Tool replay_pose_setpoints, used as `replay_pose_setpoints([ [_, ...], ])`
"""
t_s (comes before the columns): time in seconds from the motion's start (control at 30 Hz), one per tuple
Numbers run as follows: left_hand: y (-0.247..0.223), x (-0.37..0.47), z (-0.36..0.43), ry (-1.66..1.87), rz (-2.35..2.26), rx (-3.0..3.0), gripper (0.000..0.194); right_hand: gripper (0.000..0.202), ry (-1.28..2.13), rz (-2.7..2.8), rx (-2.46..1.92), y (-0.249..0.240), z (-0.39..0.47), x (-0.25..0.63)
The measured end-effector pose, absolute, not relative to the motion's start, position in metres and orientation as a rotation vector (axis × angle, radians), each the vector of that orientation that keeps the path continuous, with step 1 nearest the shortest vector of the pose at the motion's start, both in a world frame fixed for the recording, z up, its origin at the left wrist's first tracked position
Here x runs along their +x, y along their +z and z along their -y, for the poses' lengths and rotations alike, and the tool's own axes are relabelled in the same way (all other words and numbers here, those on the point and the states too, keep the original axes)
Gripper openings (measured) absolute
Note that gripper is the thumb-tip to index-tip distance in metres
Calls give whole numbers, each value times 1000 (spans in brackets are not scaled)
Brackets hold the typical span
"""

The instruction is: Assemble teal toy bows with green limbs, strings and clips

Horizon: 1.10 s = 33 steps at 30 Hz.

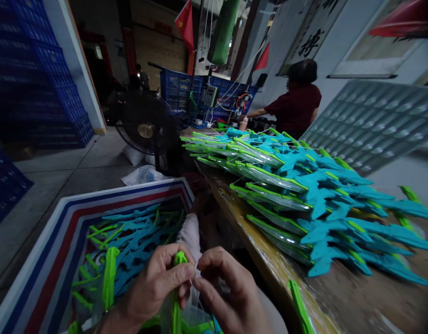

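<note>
My left hand (156, 283) grips a bright green plastic toy piece (177, 297) upright near the bottom of the view, thumb and fingers around its top end. My right hand (228, 292) pinches a thin white string (196, 271) right beside that green tip. A clear plastic bag hangs around the lower part of the piece. Both hands hover above my lap, between the striped bag and the table.
A red, white and blue striped bag (61, 241) at left holds loose teal and green toy pieces. A wooden table (269, 264) at right carries a big pile of bagged teal toys (304, 199). Another person (297, 104) sits behind. A fan (146, 125) and blue crates (186, 90) stand farther back.
</note>
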<state>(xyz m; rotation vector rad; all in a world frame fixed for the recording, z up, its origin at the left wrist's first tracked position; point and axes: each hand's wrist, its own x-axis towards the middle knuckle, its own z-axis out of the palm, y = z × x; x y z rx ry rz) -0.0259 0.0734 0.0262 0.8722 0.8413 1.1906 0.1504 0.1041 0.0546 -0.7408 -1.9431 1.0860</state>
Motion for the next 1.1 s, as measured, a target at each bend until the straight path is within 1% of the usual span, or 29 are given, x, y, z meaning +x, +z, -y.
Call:
replay_pose_setpoints([
  [0.03,26,-26,-74,1190,-845,868,38,3,968,1994,-686,55,-106,151],
  [0.13,27,-25,-75,1194,-838,870,39,13,706,2111,-560,58,-111,152],
  [0.23,29,-25,-75,1202,-796,867,42,18,492,2264,-505,63,-115,153],
  [0.37,28,-25,-75,1202,-791,824,41,21,68,2509,-391,67,-118,154],
  [0.43,27,-24,-75,1201,-785,811,40,20,-68,2527,-369,66,-119,153],
  [0.47,27,-24,-76,1202,-777,804,40,19,-52,2473,-378,65,-119,151],
  [0.53,27,-23,-76,1210,-761,776,40,18,169,2290,-442,63,-118,147],
  [0.67,25,-20,-78,1227,-746,663,35,11,1028,1750,-696,69,-116,139],
  [0.73,24,-19,-78,1225,-733,619,35,17,1383,1430,-741,77,-119,135],
  [0.77,24,-18,-78,1226,-729,606,36,20,1481,1294,-733,80,-121,133],
  [0.83,23,-17,-78,1228,-732,595,37,24,1574,1135,-692,85,-127,131],
  [0.9,23,-15,-79,1237,-745,574,37,26,1621,1150,-641,84,-130,131],
  [1.0,24,-15,-81,1256,-755,549,36,22,1553,1518,-641,77,-127,138],
  [1.1,24,-14,-82,1265,-763,567,36,14,1266,1991,-656,70,-120,146],
])
